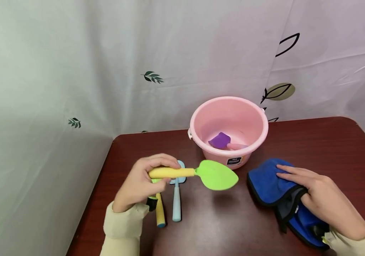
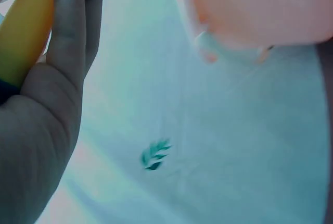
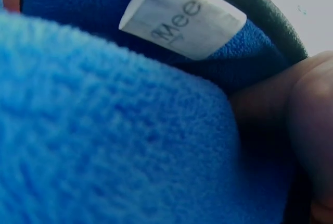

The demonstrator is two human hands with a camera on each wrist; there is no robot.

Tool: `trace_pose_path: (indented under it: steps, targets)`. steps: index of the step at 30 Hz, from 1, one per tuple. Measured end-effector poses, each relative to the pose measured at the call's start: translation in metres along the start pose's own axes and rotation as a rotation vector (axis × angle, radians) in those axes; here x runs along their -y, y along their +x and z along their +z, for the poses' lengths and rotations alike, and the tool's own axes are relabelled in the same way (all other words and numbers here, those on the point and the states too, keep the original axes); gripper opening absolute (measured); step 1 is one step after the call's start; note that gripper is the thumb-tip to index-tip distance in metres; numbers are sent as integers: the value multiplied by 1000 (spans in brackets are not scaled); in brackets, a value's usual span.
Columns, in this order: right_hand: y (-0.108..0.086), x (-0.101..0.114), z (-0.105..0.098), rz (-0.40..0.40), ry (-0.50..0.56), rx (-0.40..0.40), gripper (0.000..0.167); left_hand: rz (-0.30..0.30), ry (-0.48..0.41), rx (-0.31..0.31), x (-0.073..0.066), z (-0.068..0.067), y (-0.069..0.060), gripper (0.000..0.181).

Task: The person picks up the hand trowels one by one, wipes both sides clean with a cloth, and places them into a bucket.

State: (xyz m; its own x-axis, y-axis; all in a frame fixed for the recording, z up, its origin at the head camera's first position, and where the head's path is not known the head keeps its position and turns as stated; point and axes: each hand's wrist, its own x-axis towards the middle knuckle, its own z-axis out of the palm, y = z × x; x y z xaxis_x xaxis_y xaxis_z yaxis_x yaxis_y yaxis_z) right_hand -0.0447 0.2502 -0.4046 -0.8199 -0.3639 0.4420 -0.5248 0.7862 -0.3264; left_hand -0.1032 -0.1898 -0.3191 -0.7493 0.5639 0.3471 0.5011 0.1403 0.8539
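Dark-red table (image 1: 208, 227): pink bucket (image 1: 230, 115) stands upright toward the back. Blue cloth (image 1: 270, 181) lies right and nearer; right hand (image 1: 321, 193) pinches it, fingers on top, thumb tucked beneath. Green trowel (image 1: 217, 176) is raised, nearer than the bucket, left hand (image 1: 137, 185) clamped round its handle; long axis sideways, tip pointing toward the cloth. Purple scoop (image 1: 220, 140) lies inside the bucket.

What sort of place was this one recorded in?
Probably a makeshift indoor recording corner: a pale, leaf-printed sheet hangs as a backdrop, and a glossy reddish-brown table stands in front of it.
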Motion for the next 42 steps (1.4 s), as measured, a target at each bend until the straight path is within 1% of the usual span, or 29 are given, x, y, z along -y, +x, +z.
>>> trace_pose_path:
  steps: [2,5,9,12,15,20,22,26,29,32,38,42]
  targets:
    - [1,-1,-1,-4,4,-5,72,9,28,-29,-9,-9,4,41]
    - [2,-2,-3,2,5,-3,72,4,82,-75,-21,-18,12,40]
    - [4,-4,-6,-1,0,-16,72,-8,119,-122,-34,-25,26,36]
    - [4,-6,-8,-16,7,-46,73,-38,131,-153,-38,-27,39,32]
    - [4,-8,-10,3,6,-71,74,-102,160,-172,-37,-27,54,28]
    - [3,-10,-14,78,-28,-104,76,-215,194,-181,-28,-22,79,24]
    - [3,-11,-16,94,-32,-121,75,-242,212,-186,-24,-20,88,22]
    - [5,-12,-18,107,-41,-141,73,-285,315,-193,-16,-16,105,20]
    - [6,-12,-19,119,-44,-145,73,-332,381,-195,-10,-13,116,20]
    - [7,-12,-20,132,-50,-143,72,-377,413,-194,-6,-8,126,21]
    - [8,-12,-19,150,-51,-132,73,-427,455,-175,-5,6,147,18]
    - [8,-13,-17,144,-41,-136,74,-427,539,-131,-3,18,160,14]
